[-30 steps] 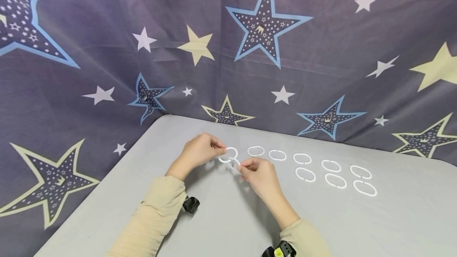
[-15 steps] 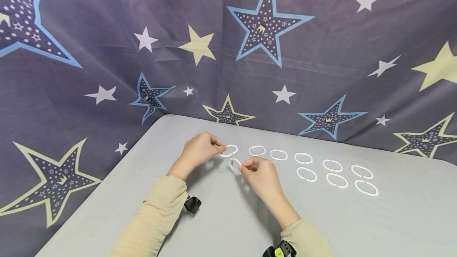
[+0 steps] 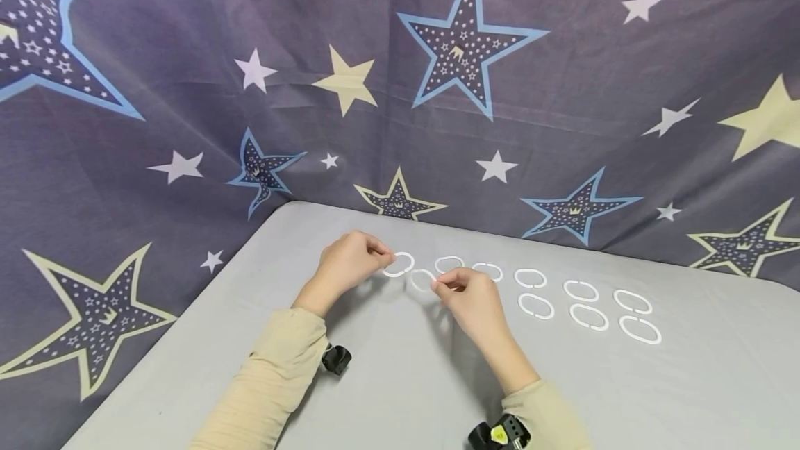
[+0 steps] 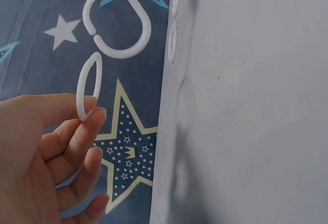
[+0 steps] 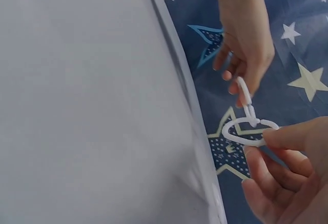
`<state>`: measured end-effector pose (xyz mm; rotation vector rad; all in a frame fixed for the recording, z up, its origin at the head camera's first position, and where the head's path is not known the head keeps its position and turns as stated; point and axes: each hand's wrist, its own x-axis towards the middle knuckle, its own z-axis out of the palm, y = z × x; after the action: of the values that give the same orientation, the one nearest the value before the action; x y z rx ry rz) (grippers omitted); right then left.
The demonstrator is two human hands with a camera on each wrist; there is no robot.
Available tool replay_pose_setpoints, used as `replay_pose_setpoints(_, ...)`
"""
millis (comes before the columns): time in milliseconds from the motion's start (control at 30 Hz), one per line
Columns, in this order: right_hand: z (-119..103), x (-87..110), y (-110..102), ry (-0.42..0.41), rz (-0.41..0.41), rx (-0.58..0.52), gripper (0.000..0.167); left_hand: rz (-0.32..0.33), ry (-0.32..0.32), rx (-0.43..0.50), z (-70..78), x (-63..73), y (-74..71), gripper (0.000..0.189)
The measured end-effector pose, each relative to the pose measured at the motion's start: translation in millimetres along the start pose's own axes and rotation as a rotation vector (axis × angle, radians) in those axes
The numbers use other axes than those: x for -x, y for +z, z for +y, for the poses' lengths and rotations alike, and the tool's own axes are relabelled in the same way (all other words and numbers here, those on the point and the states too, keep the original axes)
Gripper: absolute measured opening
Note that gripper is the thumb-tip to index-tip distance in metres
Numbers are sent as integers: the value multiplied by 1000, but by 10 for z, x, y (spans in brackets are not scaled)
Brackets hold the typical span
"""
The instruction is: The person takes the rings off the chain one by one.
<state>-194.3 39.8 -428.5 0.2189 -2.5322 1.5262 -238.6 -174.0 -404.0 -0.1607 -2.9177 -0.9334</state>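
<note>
My left hand (image 3: 350, 266) pinches a white oval plastic link (image 4: 80, 96) between thumb and forefinger, above the grey table. Facing it, my right hand (image 3: 471, 297) pinches a second white link (image 4: 145, 32) by its edge. A small gap in this second link shows in the left wrist view, turned toward the left hand's link. The two links stand apart there, while in the right wrist view they overlap. Behind the right hand in the head view, a lying link (image 3: 450, 257) is partly hidden.
Several more white oval links (image 3: 571, 314) lie in two rows on the grey table (image 3: 375, 401), to the right of my hands. A star-patterned cloth (image 3: 431, 151) hangs behind the table and along its left side. Each wrist carries a black camera (image 3: 336, 360).
My right hand has moved right and slightly up with its link, away from the other link it overlapped a second ago. My left hand stays nearly in place, its link still pinched.
</note>
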Motion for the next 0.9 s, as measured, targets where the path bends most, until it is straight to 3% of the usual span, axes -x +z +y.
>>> replay_pose_setpoints(200, -5, -41, -120, 39, -10, -2, 5, 12, 0, -12, 3, 3, -1, 15)
replay_pose_setpoints(500, 0, -95, -313, 119, -33, 109, 7, 26, 3, -12, -3, 3, 7, 15)
replay_pose_setpoints(900, 81, -139, -603, 165, -40, 214, 11, 32, 14, -5, -8, 2, 16, 14)
